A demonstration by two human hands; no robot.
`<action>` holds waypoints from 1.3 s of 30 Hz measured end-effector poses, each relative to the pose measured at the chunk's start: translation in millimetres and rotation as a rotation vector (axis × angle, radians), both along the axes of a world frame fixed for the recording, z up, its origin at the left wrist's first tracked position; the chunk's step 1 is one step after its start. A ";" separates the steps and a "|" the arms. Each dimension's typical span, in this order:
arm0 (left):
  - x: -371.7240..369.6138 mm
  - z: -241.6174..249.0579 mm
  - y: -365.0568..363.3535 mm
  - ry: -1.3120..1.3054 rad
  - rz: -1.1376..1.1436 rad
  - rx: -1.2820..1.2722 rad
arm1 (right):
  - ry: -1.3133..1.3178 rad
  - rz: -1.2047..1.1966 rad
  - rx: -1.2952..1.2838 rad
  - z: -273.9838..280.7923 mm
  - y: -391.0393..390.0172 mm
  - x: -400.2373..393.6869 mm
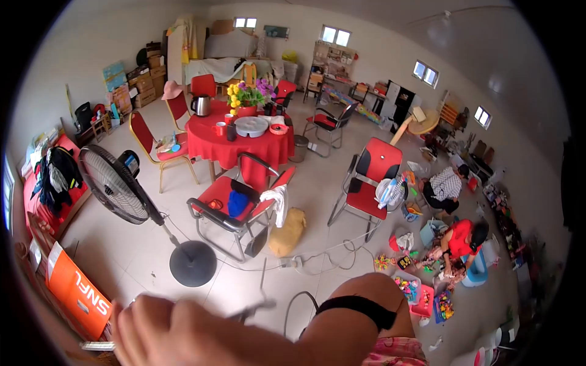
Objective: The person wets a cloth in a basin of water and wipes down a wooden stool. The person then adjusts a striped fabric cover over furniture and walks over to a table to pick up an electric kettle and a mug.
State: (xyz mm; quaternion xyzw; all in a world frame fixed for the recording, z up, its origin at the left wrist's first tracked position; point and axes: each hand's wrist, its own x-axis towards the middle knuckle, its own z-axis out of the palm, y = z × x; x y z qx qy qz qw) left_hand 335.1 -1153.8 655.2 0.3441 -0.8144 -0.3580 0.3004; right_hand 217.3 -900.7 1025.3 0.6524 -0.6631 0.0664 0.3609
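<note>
My right hand (171, 332) is large and blurred at the bottom left, its arm reaching in from the right. Its fingers are curled, and whatever they hold, if anything, is hidden. Just beyond the fingertips stands an orange cardboard box (76, 293) with white letters. A thin pale strip (97, 346) shows below the fingers. Behind the hand is a blurred dark grey thing with a thin rod (264, 274), whose kind I cannot make out. A black band (360, 307) crosses skin near a bent limb and pink patterned cloth (397, 352). My left hand is out of view.
A standing fan (192, 262) and red chairs (369, 198) stand ahead, around a red-covered table (204, 137). Cables (332, 247) cross the floor. At right, a person in red (461, 238) and another in patterned clothing (444, 185) are low among tubs (422, 299) of colourful pieces.
</note>
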 end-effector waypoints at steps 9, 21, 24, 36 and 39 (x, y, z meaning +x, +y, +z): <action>-129.1 48.1 -5.7 -0.003 -0.124 -0.055 | 0.275 -0.064 0.231 30.7 27.4 -71.1; -289.3 41.7 47.8 -0.091 -0.304 -0.109 | -0.742 -0.860 0.359 -143.3 209.9 -260.8; -327.3 37.0 76.9 -0.051 -0.276 -0.093 | -0.884 -1.155 0.315 -198.5 303.3 -302.4; -502.9 64.2 232.6 0.046 -0.396 -0.219 | -1.486 -1.120 -0.298 -277.1 480.0 -368.7; -527.9 61.2 248.9 0.016 -0.419 -0.075 | -1.502 -1.091 -0.287 -275.1 483.7 -394.5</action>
